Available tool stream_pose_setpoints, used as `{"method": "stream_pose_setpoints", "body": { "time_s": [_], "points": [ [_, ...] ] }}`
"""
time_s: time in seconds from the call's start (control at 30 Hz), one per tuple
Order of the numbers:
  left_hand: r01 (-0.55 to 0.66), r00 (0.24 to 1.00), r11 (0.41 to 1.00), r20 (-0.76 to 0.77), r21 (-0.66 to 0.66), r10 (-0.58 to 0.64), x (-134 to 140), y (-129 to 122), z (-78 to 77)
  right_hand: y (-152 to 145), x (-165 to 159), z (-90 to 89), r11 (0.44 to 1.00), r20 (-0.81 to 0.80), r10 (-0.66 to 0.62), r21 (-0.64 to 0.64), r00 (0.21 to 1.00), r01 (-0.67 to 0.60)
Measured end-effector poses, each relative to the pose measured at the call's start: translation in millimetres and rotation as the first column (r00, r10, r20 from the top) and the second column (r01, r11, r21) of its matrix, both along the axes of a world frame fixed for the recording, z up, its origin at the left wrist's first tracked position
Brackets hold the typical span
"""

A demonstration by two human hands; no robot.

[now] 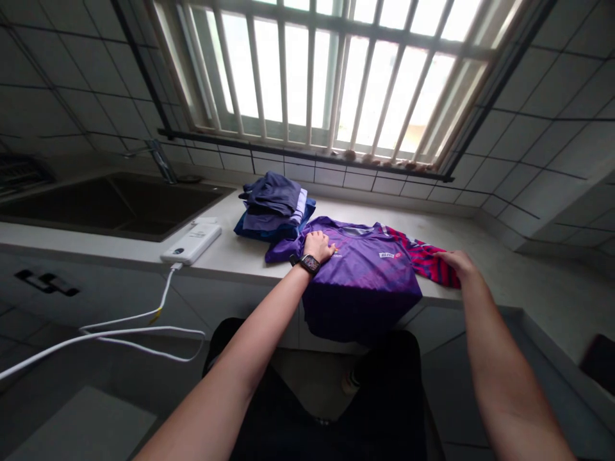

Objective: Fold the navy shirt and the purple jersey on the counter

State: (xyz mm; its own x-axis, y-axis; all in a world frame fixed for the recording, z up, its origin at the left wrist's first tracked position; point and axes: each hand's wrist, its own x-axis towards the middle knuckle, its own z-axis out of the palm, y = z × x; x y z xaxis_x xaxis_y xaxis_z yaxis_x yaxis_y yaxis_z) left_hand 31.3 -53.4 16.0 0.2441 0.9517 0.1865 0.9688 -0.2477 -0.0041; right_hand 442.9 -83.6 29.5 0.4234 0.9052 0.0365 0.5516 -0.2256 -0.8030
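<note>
A purple sports shirt (365,269) with a red patterned sleeve (427,259) lies spread on the pale counter (504,256), its lower part hanging over the front edge. My left hand (318,246), a watch on its wrist, presses flat on the shirt's left shoulder. My right hand (456,261) rests on the red sleeve at the right, fingers laid over the cloth. Whether either hand pinches the fabric I cannot tell.
A stack of folded dark blue and grey clothes (275,208) sits just behind the shirt. A white power bank (192,242) with a white cable (125,330) lies by the dark sink (110,205). A barred window (327,70) rises above the counter.
</note>
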Motion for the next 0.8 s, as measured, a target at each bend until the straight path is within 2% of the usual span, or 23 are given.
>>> {"method": "stream_pose_setpoints", "body": {
  "time_s": [0.13,0.27,0.3,0.37,0.43,0.5,0.57,0.6,0.67,0.73,0.8],
  "points": [
    [0.007,1.000,1.000,-0.012,0.013,-0.007,0,3,-1.6,-5,-9,18.5,0.981,-0.203,-0.123,-0.172,0.971,0.088],
    [0.000,1.000,1.000,-0.029,0.009,0.001,0,6,-1.3,-6,-14,27.8,0.985,-0.182,-0.165,-0.087,0.969,0.151],
    [-0.002,0.999,1.000,-0.035,0.008,0.003,0,6,-1.1,-7,-16,28.8,0.992,-0.198,-0.127,-0.038,0.972,0.121],
    [-0.004,0.999,1.000,-0.040,0.008,0.004,1,6,-0.6,-9,-25,30.0,0.996,-0.251,0.052,0.087,0.967,-0.031],
    [-0.001,0.999,1.000,-0.034,0.006,0.001,0,6,-0.8,-9,-35,30.4,0.970,-0.251,0.205,0.184,0.946,-0.161],
    [0.002,1.000,1.000,-0.030,0.005,-0.002,0,6,-1.6,-9,-45,30.6,0.976,-0.161,0.167,0.167,0.973,-0.140],
    [0.003,1.000,1.000,-0.028,0.010,-0.002,-1,7,-2.6,-8,-53,30.5,0.994,-0.035,0.097,0.049,0.995,-0.095],
    [0.002,1.000,1.000,-0.028,0.014,-0.002,-1,7,-3.1,-8,-56,30.2,0.992,0.016,0.127,-0.026,0.992,-0.126],
    [0.002,1.000,1.000,-0.026,0.022,-0.002,-1,8,-3.8,-11,-61,28.3,0.953,0.090,0.280,-0.147,0.956,-0.265],
    [0.004,1.000,1.000,-0.028,0.028,-0.003,-1,7,-3.9,-14,-64,24.5,0.918,0.205,0.389,-0.175,0.898,-0.357],
    [0.006,0.999,1.000,-0.039,0.028,-0.005,-1,7,-3.5,-18,-68,19.2,0.921,0.355,0.390,-0.154,0.850,-0.358]
  ]
}}
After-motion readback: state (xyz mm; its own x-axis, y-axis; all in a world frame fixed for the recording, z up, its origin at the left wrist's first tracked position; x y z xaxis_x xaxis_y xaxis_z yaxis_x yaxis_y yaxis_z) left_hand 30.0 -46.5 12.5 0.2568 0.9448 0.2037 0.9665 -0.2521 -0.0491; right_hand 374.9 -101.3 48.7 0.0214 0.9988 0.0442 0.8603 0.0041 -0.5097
